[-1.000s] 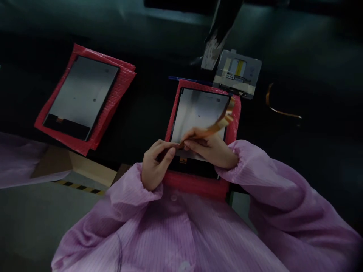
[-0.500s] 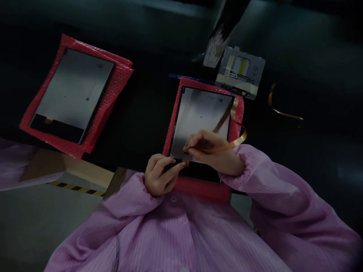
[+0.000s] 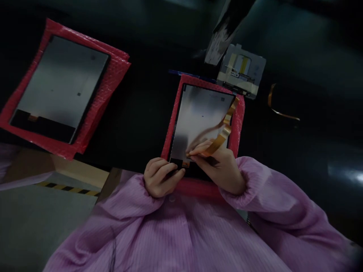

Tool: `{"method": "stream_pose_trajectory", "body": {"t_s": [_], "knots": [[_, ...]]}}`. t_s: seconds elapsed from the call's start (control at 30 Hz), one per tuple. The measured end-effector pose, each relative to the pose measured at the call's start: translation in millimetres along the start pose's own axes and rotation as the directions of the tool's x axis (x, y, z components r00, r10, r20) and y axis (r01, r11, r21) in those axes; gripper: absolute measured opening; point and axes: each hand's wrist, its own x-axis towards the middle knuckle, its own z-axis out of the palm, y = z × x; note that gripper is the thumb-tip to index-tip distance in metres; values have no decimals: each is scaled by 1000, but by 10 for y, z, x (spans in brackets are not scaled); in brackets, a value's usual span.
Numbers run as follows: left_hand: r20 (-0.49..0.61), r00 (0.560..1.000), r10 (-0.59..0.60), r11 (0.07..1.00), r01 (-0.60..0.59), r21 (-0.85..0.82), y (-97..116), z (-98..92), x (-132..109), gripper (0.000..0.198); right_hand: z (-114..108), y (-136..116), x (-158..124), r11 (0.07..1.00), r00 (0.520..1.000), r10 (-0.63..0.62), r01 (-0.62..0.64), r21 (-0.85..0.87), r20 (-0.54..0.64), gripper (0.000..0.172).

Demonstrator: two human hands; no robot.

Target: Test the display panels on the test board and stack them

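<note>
A display panel (image 3: 198, 113), silvery with a black lower band, lies on red bubble wrap (image 3: 236, 130) in front of me. Between the thumb and fingers of my right hand (image 3: 221, 168) is the end of an orange flex cable (image 3: 219, 143), whose ribbon curls up past the panel's right edge. The held end is just above a small orange connector tab (image 3: 185, 164) on the black band; whether they touch I cannot tell. My left hand (image 3: 163, 177) rests at the panel's lower left corner, fingers apart and pointing toward the tab, holding nothing.
On the left a second display panel (image 3: 62, 87) lies on its own red bubble wrap (image 3: 106, 94). Behind my panel are a metal fixture (image 3: 242, 71) and a blue pen-like stick (image 3: 181, 72). Another flex cable (image 3: 279, 110) lies at right on the dark table.
My right hand has turned and dropped slightly, bringing the cable end close to the tab. The cable's loop has swung left over the panel. My left index finger has drawn down off the tab.
</note>
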Motion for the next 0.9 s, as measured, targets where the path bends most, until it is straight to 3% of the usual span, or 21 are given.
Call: {"method": "stream_pose_trajectory", "body": {"t_s": [0.33, 0.67, 0.9], "knots": [[6, 1000, 21, 1000, -21, -5, -1, -15, 20, 15, -8, -25, 20, 984, 978, -132, 149, -100, 162, 12], [-18, 1000, 20, 1000, -20, 8, -11, 7, 15, 16, 32, 1, 11, 956, 972, -182, 210, -204, 147, 8], [-30, 999, 18, 1000, -18, 4, -7, 11, -3, 15, 28, 4, 12, 956, 968, -199, 226, -188, 152, 8]]}}
